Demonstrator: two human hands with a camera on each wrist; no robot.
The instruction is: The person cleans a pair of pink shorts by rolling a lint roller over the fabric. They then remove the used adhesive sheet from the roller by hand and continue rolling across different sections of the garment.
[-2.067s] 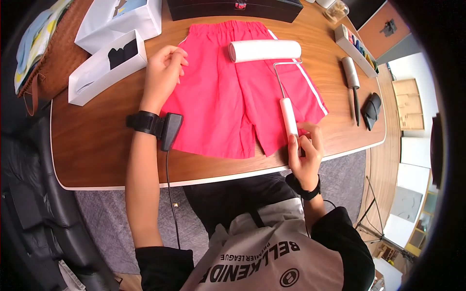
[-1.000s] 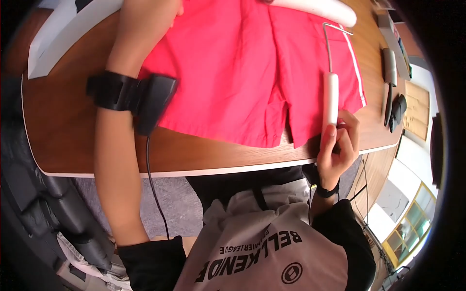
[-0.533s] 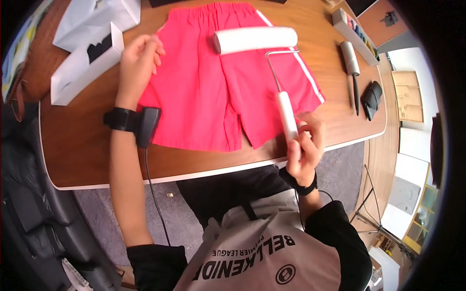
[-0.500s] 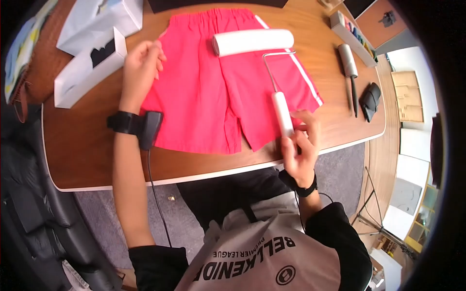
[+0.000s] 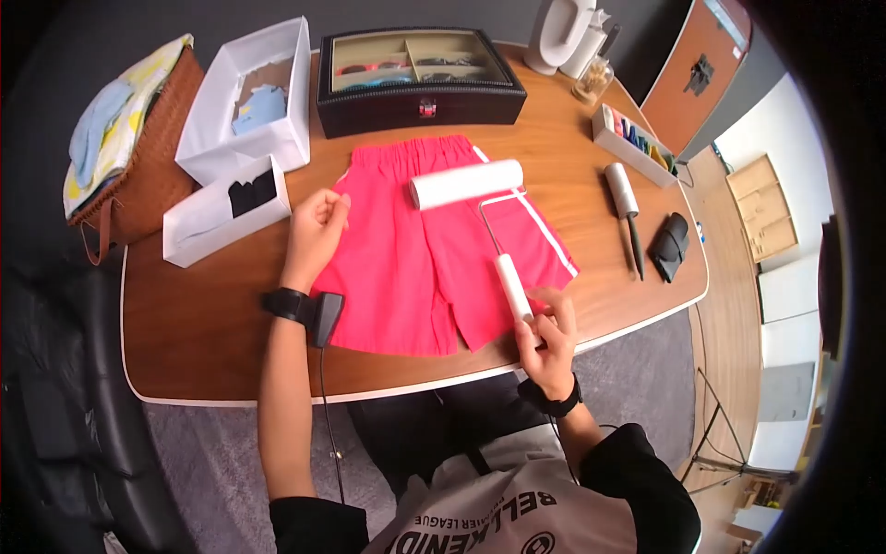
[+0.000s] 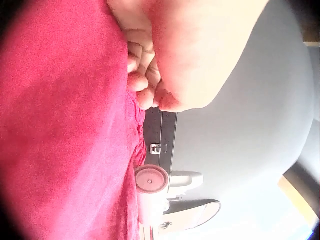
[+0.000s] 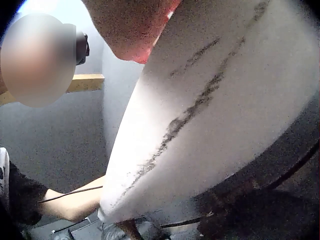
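Observation:
Pink shorts with white side stripes lie spread out in the head view. Across their upper right part sits a white lint roller; a thin wire joins it to its white handle. My right hand grips the handle's lower end near the table's front edge. At the shorts' left edge is my left hand, its fingers loosely curled. The left wrist view shows these curled fingers close against the pink cloth. In the right wrist view, part of my hand shows above a large white surface.
A black glasses case stands behind the shorts. White boxes and a brown basket are at the left. On the right lie a smaller grey roller, a black pouch and a box of coloured items.
The head view has shifted, so the tabletop sits lower in it and the whole black case shows. Both hands keep nearly the same places relative to the shorts; the white roller shows no clear shift.

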